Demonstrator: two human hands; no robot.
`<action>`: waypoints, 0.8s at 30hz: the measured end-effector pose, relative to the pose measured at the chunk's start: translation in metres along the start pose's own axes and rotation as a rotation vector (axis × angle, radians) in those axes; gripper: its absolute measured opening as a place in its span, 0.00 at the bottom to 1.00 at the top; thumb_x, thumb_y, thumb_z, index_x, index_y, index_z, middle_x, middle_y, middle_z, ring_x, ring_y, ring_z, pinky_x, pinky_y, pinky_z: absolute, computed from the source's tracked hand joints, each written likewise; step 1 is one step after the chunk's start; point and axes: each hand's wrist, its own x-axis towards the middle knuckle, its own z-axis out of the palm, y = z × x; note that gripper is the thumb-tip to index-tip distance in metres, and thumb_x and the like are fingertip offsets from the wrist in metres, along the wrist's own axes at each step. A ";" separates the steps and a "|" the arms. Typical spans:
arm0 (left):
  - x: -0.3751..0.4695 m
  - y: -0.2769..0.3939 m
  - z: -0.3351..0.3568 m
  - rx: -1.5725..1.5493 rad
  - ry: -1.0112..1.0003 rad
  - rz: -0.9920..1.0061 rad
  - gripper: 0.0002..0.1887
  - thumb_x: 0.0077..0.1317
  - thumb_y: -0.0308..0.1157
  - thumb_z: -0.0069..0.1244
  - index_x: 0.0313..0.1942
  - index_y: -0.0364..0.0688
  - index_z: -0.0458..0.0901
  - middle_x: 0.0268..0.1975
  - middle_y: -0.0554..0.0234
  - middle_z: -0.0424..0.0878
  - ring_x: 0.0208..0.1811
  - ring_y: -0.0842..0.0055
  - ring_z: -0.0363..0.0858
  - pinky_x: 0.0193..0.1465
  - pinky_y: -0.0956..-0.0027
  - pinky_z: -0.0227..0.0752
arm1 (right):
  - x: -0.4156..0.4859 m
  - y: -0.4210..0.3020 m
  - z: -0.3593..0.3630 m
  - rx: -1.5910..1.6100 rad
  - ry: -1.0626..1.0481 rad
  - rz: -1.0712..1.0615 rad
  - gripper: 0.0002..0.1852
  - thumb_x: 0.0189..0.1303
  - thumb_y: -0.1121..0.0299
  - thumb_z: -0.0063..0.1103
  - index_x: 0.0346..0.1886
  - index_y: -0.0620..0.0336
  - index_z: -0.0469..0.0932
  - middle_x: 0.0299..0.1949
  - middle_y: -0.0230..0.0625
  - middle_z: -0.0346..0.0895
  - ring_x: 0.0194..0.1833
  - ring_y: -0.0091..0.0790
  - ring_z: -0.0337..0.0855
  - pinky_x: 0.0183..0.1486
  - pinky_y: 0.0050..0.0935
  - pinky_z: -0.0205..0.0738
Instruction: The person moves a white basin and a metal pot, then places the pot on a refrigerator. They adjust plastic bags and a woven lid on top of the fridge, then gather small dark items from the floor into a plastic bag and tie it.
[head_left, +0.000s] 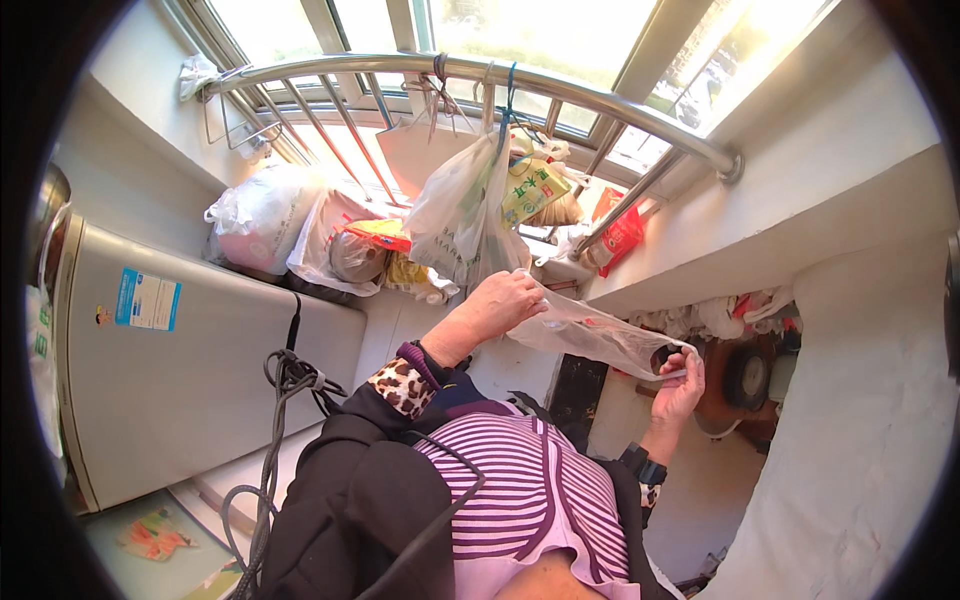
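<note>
A thin translucent white plastic bag is stretched between my two hands, in front of my chest. My left hand pinches its upper left end, fingers closed on the film. At the bag's other end, lower and to the right, my right hand has its edge between curled fingers and thumb. The bag looks flat, with a small red mark on it. Just beyond my left hand, a fuller white plastic bag hangs by a blue tie from a curved metal railing.
On the left stands a silvery refrigerator, with coiled black cable beside it. Stuffed plastic bags sit below the window. A red packet lies by the right wall. More bags and a dark round object are at the right.
</note>
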 end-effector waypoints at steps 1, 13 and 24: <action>-0.005 -0.001 0.003 -0.030 0.017 -0.015 0.07 0.60 0.33 0.56 0.35 0.41 0.81 0.41 0.64 0.80 0.47 0.68 0.79 0.48 0.64 0.74 | -0.002 0.000 0.003 0.002 -0.004 -0.003 0.08 0.69 0.67 0.55 0.40 0.62 0.80 0.28 0.34 0.80 0.27 0.24 0.75 0.30 0.23 0.69; -0.017 -0.006 0.008 -0.771 0.010 -0.086 0.07 0.56 0.22 0.53 0.35 0.37 0.74 0.44 0.56 0.81 0.51 0.61 0.78 0.57 0.60 0.69 | -0.007 0.007 0.026 0.012 -0.030 0.060 0.11 0.69 0.67 0.55 0.49 0.62 0.79 0.29 0.34 0.83 0.25 0.21 0.75 0.26 0.19 0.66; -0.023 -0.017 0.013 -0.436 -0.096 -0.126 0.09 0.55 0.23 0.52 0.36 0.40 0.73 0.35 0.61 0.77 0.44 0.68 0.76 0.54 0.65 0.59 | -0.008 0.008 0.034 0.063 -0.125 0.086 0.16 0.70 0.68 0.52 0.58 0.64 0.75 0.35 0.39 0.84 0.27 0.21 0.76 0.27 0.19 0.66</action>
